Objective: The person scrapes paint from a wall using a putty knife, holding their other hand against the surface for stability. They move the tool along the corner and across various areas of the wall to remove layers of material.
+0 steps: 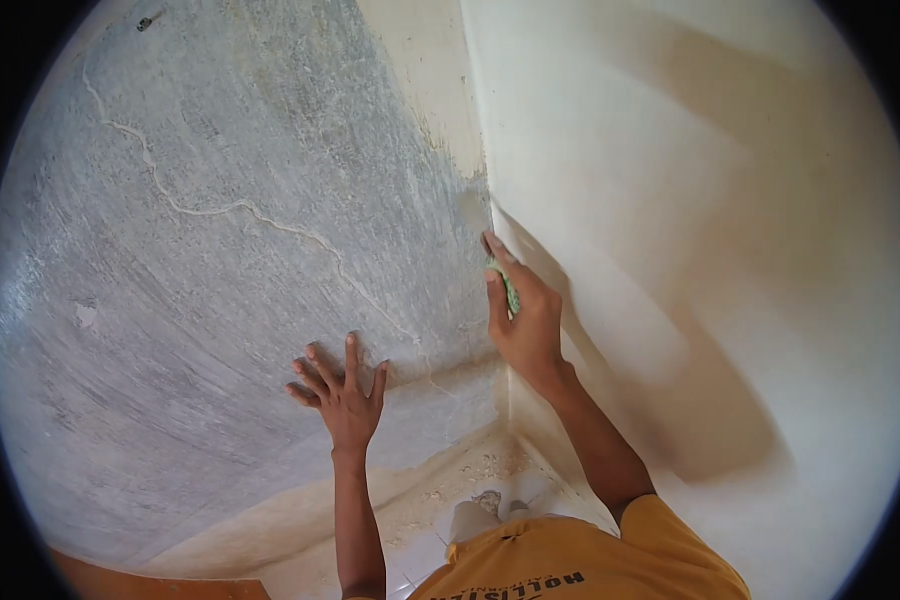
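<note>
My right hand (530, 325) grips a scraper (473, 212) with a green handle, its index finger stretched forward along the tool. The blade looks blurred and lies against the grey wall (220, 320) close to the inside corner. Fingers spread, my left hand (347, 405) rests on the same wall, lower and to the left, holding nothing. A thin pale crack line (300, 232) winds down the grey surface toward the space between both hands. Above the blade, a cream strip of coating (425, 80) still covers the wall beside the corner.
A smooth cream wall (690, 250) meets the grey one at the right, with my arm's shadow on it. Below, crumbs of debris (485, 465) lie on the floor by my feet. An orange surface (160, 580) shows at the lower left.
</note>
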`<state>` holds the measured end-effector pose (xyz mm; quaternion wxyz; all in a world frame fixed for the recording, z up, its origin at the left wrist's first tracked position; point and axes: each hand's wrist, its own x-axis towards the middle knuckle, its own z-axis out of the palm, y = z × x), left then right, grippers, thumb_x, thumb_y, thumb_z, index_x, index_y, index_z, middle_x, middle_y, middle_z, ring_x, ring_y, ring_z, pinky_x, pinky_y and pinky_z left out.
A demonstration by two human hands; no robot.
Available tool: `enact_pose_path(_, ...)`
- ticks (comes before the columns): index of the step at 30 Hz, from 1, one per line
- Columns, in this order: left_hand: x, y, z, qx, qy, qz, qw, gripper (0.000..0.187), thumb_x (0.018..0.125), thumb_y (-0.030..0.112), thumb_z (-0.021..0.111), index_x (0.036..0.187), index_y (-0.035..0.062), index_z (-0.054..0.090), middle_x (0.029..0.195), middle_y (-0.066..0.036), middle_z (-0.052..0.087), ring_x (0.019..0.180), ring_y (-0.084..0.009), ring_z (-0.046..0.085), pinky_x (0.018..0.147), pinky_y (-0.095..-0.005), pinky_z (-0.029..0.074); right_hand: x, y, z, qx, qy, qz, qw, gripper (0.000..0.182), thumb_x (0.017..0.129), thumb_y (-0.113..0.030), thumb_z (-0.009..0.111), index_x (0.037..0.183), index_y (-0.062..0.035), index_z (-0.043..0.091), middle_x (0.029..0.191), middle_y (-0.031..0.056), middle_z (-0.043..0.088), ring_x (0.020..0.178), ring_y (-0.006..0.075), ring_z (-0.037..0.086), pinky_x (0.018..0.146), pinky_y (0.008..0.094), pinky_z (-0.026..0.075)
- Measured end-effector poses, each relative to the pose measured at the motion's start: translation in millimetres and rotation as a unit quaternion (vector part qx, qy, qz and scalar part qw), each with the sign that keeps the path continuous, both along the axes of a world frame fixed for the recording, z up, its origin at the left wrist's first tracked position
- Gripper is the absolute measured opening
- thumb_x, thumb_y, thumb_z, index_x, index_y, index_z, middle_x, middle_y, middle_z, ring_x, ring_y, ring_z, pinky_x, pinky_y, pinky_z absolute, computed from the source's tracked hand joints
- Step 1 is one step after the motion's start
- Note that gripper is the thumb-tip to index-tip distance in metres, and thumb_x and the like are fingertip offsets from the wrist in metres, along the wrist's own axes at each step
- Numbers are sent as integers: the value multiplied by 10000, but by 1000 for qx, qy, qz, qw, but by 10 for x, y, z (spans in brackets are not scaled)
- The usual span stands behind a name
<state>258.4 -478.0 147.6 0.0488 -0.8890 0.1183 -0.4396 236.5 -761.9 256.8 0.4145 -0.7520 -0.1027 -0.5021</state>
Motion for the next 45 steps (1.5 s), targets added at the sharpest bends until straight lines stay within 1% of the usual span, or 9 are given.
enact_pose_path(5,-13,-2,16,3,-9,-3,1000,801,961,649,572,1596,202,376,1677,-296,-64,1523,-441,-250,1134,-649,-230,69,-108,468,-22,-17,-19,999,427,968,-45,625,1395,-40,600,805,231,646,691,367,636,657,426,493)
enact_pose_path(17,-24,-29,27,2,-10,-1,1000,794,961,639,581,1595,205,379,1675,-299,-70,1525,-442,-244,1137,-647,-226,-109,-7,189,-24,57,-14,998,454,953,-6,632,1405,-32,593,807,210,664,687,330,667,644,390,515)
enact_pose_path(20,-12,7,31,8,-14,0,1000,797,960,639,583,1597,207,375,1673,-308,-56,1526,-444,-239,1137,-648,-225,-39,80,-95,-2,1,13,1000,442,954,-11,634,1394,-35,602,784,200,646,650,321,639,613,399,493)
enact_pose_path(24,-17,-9,19,0,-1,2,1000,802,958,645,583,1598,210,373,1668,-324,-29,1528,-451,-230,1133,-653,-225,-63,17,219,-7,63,-19,998,434,960,22,610,1393,-13,599,1133,206,726,822,266,700,782,318,537)
enact_pose_path(26,-10,-2,21,1,-3,2,1000,805,957,647,583,1598,209,373,1666,-328,-22,1528,-452,-228,1131,-657,-224,-120,-18,223,-18,116,-18,993,429,961,26,605,1389,-8,600,1174,204,721,893,279,725,827,318,541)
enact_pose_path(30,-13,-1,2,-4,6,4,1000,807,954,646,589,1596,207,376,1665,-332,-23,1526,-451,-234,1127,-664,-223,-23,9,11,-21,9,-11,1000,439,960,-29,634,1397,-48,605,789,192,650,668,321,647,632,389,503)
enact_pose_path(36,-6,-11,-5,-24,9,-1,1000,689,958,611,609,1545,275,474,1685,-280,-46,1532,-434,-232,1139,-641,-231,-15,-133,171,-33,13,-28,999,437,954,-21,634,1389,-55,616,860,210,680,719,332,655,685,413,510)
enact_pose_path(39,1,-4,-3,-2,0,1,1000,797,956,635,595,1590,199,388,1665,-326,-63,1521,-447,-251,1124,-665,-226,-1,-90,5,-25,3,-20,999,446,945,-10,638,1388,-59,622,826,202,666,703,333,651,672,426,510)
enact_pose_path(45,0,-7,-5,2,4,6,1000,795,953,641,595,1583,196,402,1664,-324,-77,1516,-453,-260,1122,-667,-231,65,-140,372,-49,1,-48,998,463,948,-23,641,1408,-61,607,702,169,567,597,298,574,585,400,461)
